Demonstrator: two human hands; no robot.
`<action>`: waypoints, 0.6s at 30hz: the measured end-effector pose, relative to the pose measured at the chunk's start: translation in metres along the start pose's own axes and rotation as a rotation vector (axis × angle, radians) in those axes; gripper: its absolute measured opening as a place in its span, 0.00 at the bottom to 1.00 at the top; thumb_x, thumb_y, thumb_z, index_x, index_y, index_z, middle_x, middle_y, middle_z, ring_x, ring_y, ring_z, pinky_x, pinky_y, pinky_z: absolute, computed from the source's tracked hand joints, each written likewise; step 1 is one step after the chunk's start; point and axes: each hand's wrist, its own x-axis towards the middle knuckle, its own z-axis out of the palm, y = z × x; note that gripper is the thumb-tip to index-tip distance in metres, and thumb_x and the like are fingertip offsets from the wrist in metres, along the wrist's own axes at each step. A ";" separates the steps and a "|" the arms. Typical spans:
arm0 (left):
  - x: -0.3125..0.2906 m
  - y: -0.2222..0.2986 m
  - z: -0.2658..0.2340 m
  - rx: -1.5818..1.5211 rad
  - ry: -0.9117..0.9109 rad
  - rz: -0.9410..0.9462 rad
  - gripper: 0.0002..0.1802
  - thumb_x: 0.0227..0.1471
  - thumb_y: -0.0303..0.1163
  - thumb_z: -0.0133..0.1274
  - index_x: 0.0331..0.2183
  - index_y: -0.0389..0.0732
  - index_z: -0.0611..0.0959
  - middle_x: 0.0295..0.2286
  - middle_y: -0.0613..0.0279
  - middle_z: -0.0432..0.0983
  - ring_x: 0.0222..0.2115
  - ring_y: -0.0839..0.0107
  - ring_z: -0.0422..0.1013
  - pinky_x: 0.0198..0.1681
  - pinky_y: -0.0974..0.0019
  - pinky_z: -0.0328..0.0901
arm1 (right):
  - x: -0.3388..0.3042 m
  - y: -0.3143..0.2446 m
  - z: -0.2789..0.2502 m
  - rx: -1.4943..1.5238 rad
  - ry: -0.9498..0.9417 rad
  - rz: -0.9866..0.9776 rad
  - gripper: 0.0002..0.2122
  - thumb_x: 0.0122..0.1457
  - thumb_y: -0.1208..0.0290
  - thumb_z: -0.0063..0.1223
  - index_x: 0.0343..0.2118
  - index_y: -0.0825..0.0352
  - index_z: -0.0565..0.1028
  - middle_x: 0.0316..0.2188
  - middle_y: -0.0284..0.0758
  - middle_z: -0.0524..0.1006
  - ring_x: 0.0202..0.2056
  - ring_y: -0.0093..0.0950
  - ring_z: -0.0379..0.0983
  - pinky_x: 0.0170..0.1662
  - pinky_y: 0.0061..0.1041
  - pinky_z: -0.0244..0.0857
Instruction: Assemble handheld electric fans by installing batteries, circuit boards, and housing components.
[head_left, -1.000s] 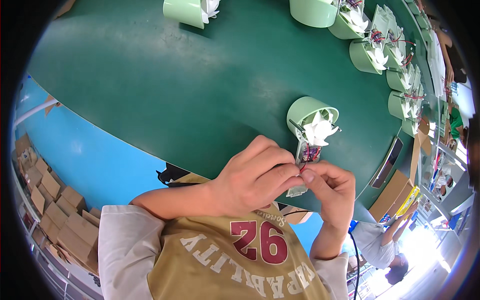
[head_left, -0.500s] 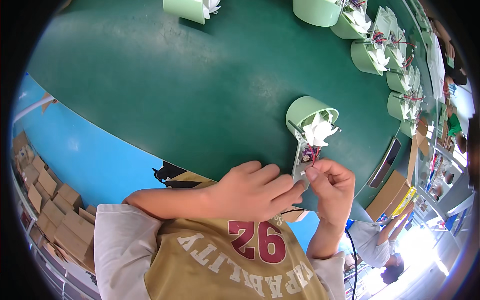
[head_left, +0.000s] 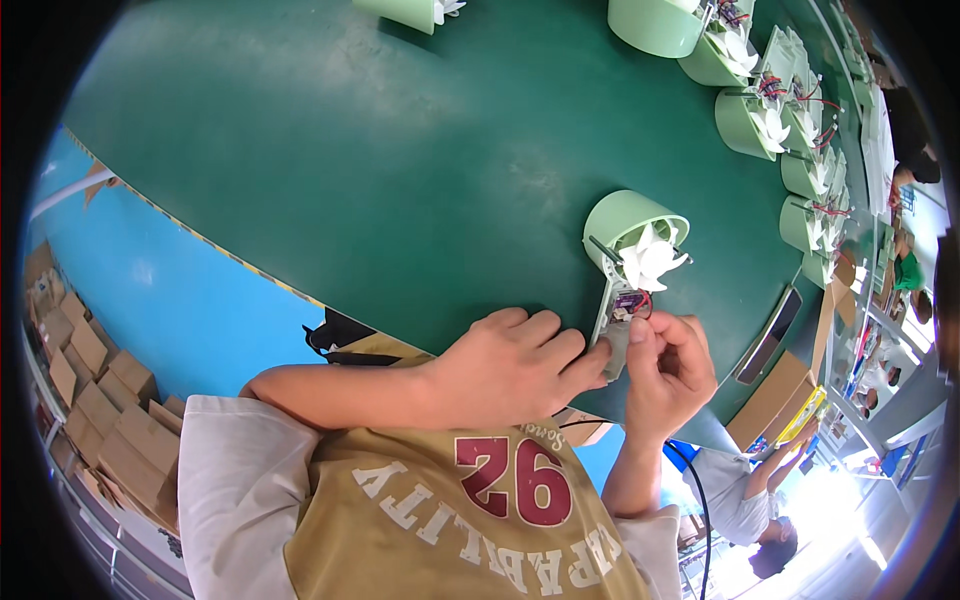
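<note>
A light green fan housing with a white fan blade lies on the green table by its near edge. From it a narrow pale handle casing runs toward me, with a small purple circuit board and short red wires inside. My left hand steadies the casing at its lower end, fingers closed against its side. Thumb and forefinger of my right hand pinch a red wire at the near edge of the board. The wire's tip is hidden by the fingers.
More green fan units stand in a row along the right side, and another is at the far edge. A dark flat device and an open cardboard box sit at the right. Cardboard boxes are stacked left; a co-worker is lower right.
The pinched wire has moved up from beside the lower casing to the circuit board with my right hand. My left hand keeps its hold. The whole view has shifted slightly.
</note>
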 end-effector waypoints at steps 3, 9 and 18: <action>-0.001 0.000 0.000 0.001 0.002 -0.005 0.16 0.54 0.45 0.62 0.39 0.45 0.84 0.20 0.73 0.57 0.20 0.78 0.58 0.19 0.72 0.51 | -0.002 0.000 0.001 -0.068 0.015 -0.064 0.06 0.51 0.84 0.69 0.32 0.71 0.81 0.22 0.25 0.71 0.20 0.09 0.58 0.21 0.13 0.49; -0.003 -0.001 0.002 0.021 -0.005 0.002 0.10 0.51 0.39 0.62 0.35 0.47 0.83 0.19 0.74 0.58 0.20 0.78 0.58 0.19 0.72 0.51 | -0.007 -0.003 0.009 -0.233 0.069 -0.218 0.08 0.49 0.83 0.70 0.31 0.67 0.82 0.19 0.25 0.69 0.18 0.13 0.57 0.20 0.16 0.49; -0.009 -0.001 0.002 -0.006 -0.072 0.044 0.17 0.41 0.36 0.59 0.37 0.42 0.83 0.21 0.72 0.61 0.24 0.75 0.62 0.22 0.71 0.55 | -0.009 -0.010 0.005 -0.310 0.006 -0.289 0.08 0.48 0.82 0.71 0.29 0.67 0.81 0.18 0.26 0.69 0.17 0.16 0.58 0.19 0.18 0.51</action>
